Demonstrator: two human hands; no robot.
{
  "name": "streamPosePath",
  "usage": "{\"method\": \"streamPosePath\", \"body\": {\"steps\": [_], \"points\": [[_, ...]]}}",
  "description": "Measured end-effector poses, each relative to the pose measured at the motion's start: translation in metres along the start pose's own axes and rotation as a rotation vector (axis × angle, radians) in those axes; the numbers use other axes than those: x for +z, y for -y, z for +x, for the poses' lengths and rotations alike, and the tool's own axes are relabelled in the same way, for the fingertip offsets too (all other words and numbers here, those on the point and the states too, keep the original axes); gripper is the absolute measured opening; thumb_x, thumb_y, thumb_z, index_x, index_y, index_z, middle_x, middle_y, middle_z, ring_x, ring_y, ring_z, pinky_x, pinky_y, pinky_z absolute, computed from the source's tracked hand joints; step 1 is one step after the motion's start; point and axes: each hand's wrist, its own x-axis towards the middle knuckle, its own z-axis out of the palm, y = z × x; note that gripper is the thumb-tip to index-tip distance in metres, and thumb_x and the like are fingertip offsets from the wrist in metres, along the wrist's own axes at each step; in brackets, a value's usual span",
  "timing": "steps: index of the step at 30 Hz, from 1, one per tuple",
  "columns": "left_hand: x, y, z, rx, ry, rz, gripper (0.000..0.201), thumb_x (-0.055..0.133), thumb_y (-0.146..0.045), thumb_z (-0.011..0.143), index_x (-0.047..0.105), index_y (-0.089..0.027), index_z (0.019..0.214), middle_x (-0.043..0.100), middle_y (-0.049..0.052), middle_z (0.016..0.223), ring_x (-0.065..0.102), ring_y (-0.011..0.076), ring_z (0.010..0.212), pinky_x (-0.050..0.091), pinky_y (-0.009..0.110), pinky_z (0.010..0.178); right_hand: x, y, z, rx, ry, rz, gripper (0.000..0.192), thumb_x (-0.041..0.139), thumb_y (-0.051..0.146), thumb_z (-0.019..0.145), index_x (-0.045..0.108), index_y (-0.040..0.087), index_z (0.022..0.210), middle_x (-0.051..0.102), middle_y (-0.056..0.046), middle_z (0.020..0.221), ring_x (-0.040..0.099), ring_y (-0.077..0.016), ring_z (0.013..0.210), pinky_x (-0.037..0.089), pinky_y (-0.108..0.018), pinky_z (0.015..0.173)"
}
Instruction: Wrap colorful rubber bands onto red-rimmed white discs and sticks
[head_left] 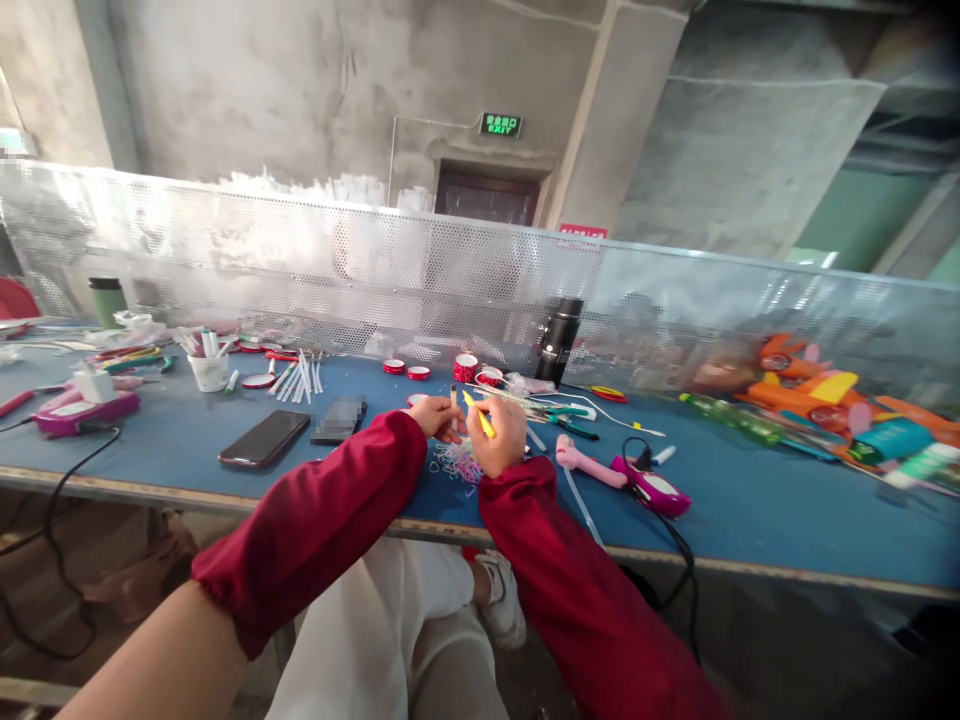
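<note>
Both my arms wear dark red sleeves and meet over the blue worktable [750,500]. My left hand [435,416] pinches a thin upright stick [453,397]. My right hand [499,436] grips a yellow pen-like tool [478,413], its tip pointing up and left toward the stick. The two hands almost touch. Just below them on the table lies a small heap of thin pastel loops [459,463].
A black phone [264,439] lies left of my hands. A pink glue gun [622,475] with a black cord sits to the right, a black flask [559,341] behind. Red tape rolls [465,367], scissors [566,415], a white cup of pens [209,366] and orange toys [810,385] line the perforated screen.
</note>
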Motion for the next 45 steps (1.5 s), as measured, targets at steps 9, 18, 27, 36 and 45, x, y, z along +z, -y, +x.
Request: {"method": "streamPosePath", "body": {"steps": [9, 18, 27, 36, 45], "points": [[0.0040, -0.0033, -0.0043, 0.002, -0.017, 0.015, 0.031, 0.072, -0.041, 0.082, 0.062, -0.012, 0.083, 0.066, 0.002, 0.055, 0.066, 0.0116, 0.049, 0.046, 0.015, 0.045, 0.0027, 0.0042, -0.0013, -0.031, 0.083, 0.045, 0.010, 0.055, 0.026, 0.091, 0.058, 0.023, 0.082, 0.063, -0.004, 0.077, 0.058, -0.0210, 0.077, 0.042, -0.037, 0.077], [0.0043, -0.0051, -0.0051, -0.020, -0.053, 0.018, 0.021, 0.066, -0.032, 0.088, 0.059, -0.013, 0.083, 0.066, 0.000, 0.059, 0.067, 0.0124, 0.050, 0.046, 0.018, 0.047, -0.0013, 0.0030, -0.0009, 0.009, 0.030, 0.026, 0.007, 0.056, 0.024, 0.089, 0.058, 0.023, 0.082, 0.064, -0.004, 0.074, 0.057, -0.0213, 0.076, 0.041, -0.037, 0.077], [0.0054, -0.0065, -0.0073, 0.000, -0.043, 0.019, 0.026, 0.071, -0.036, 0.084, 0.060, -0.012, 0.082, 0.066, 0.000, 0.059, 0.065, 0.0108, 0.047, 0.045, 0.017, 0.046, 0.0002, 0.0043, -0.0010, -0.029, 0.085, 0.017, 0.007, 0.057, 0.024, 0.089, 0.059, 0.023, 0.083, 0.065, -0.003, 0.075, 0.057, -0.0205, 0.076, 0.040, -0.037, 0.079], [0.0031, -0.0042, -0.0048, 0.008, -0.049, 0.021, 0.027, 0.071, -0.039, 0.084, 0.061, -0.013, 0.085, 0.066, 0.000, 0.058, 0.066, 0.0117, 0.049, 0.046, 0.017, 0.047, -0.0004, 0.0042, -0.0005, -0.030, 0.044, 0.019, 0.006, 0.057, 0.025, 0.089, 0.059, 0.023, 0.084, 0.066, -0.004, 0.076, 0.059, -0.0212, 0.078, 0.041, -0.038, 0.082], [0.0048, -0.0046, -0.0058, 0.008, -0.048, 0.021, 0.021, 0.062, -0.034, 0.091, 0.058, -0.014, 0.084, 0.066, -0.002, 0.057, 0.064, 0.0091, 0.047, 0.044, 0.015, 0.046, 0.0021, 0.0012, -0.0016, -0.005, 0.062, -0.012, 0.006, 0.058, 0.024, 0.088, 0.059, 0.022, 0.082, 0.065, -0.003, 0.075, 0.059, -0.0208, 0.078, 0.040, -0.038, 0.082]]}}
